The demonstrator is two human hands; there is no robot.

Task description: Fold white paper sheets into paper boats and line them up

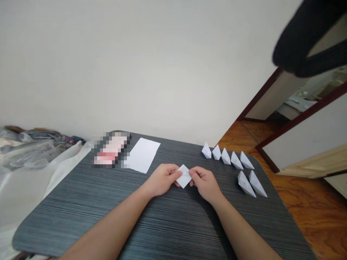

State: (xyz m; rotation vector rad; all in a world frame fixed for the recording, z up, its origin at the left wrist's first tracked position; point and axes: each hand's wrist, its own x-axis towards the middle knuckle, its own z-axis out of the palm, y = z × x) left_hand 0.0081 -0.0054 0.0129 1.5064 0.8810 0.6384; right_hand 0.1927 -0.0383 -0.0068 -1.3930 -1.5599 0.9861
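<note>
A small folded white paper piece (184, 176), diamond-shaped, is held just above the dark striped table (108, 213) at its middle. My left hand (162, 179) pinches its left corner with curled fingers. My right hand (204, 182) pinches its right corner the same way. Both forearms reach in from the bottom edge. A flat white sheet of paper (142, 155) lies farther back to the left of my hands.
Several folded white paper boats stand in a row (226, 156) at the table's back right, with two more (251, 183) nearer. A blurred-out object (110, 150) lies beside the sheet. Crumpled plastic and cloth (29, 151) sit at left. Wooden floor and a doorway are at right.
</note>
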